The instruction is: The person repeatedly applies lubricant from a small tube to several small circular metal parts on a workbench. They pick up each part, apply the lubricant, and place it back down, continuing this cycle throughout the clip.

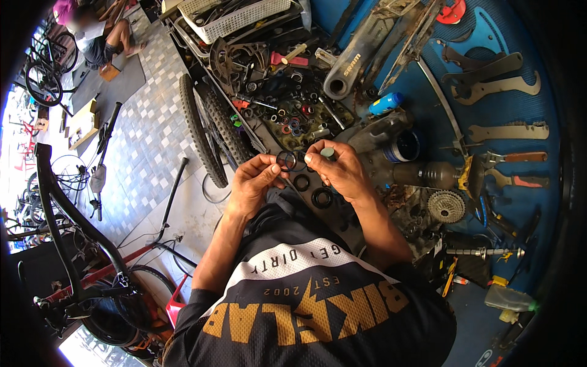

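A thin black ring (286,160) is upright between the thumb and fingers of my left hand (252,183). Close to its right side, my right hand (343,172) is closed around a short cylinder (328,153) with a greenish-grey round end. The right thumb tip comes near the ring; whether they touch, I cannot tell. Below the hands, at the bench edge, lie a small black ring (301,182) and a larger, thicker black ring (321,197).
Many small parts and rings (295,125) litter the bench beyond my hands. To the right are a blue tub (403,147), a cassette (446,206) and hanging wrenches (498,88). Bicycle tyres (199,131) stand left of the bench. Another person (101,43) sits far left.
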Motion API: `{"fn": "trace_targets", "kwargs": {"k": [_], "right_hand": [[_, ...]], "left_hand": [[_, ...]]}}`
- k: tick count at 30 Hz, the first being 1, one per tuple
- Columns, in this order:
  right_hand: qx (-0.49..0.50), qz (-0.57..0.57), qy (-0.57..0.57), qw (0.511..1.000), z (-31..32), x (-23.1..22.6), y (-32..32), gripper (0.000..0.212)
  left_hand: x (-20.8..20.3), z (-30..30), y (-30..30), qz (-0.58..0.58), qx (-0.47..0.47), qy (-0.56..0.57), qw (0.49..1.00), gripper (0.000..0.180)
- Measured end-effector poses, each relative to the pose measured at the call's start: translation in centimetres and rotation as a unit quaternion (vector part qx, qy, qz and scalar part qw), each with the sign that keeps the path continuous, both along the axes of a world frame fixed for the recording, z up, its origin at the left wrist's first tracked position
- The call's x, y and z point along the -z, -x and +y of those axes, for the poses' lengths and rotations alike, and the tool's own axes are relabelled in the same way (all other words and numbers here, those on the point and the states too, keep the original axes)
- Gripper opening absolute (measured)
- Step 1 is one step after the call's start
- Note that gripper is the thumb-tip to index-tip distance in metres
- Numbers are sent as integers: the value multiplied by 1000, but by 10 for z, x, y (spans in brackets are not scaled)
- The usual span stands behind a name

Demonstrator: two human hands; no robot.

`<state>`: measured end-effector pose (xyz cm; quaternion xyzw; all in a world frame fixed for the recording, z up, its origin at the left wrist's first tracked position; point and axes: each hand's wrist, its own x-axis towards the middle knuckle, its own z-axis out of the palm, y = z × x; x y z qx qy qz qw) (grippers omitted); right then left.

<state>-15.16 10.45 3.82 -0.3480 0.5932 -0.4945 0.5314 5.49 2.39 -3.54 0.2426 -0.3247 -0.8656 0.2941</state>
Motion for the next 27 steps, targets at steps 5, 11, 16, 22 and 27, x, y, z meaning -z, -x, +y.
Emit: {"fn": "trace_targets", "kwargs": {"k": [5,11,16,22,27], "right_hand": [[52,243,182,951,-1,0,-9,14],[-5,594,356,722,-1,5,-14,27],[-65,594,351,721,6,8,-13,26],[-72,589,363,718,7,7,-11,24],[-30,595,371,713,6,7,-9,23]], "left_hand": [[0,0,0,4,3,5,1000,20],[-3,0,1,23,12,-7,1000,20],[-1,-1,-1,27,21,9,999,21],[1,0,0,36,25,11,999,21],[1,0,1,22,18,17,999,21]]}}
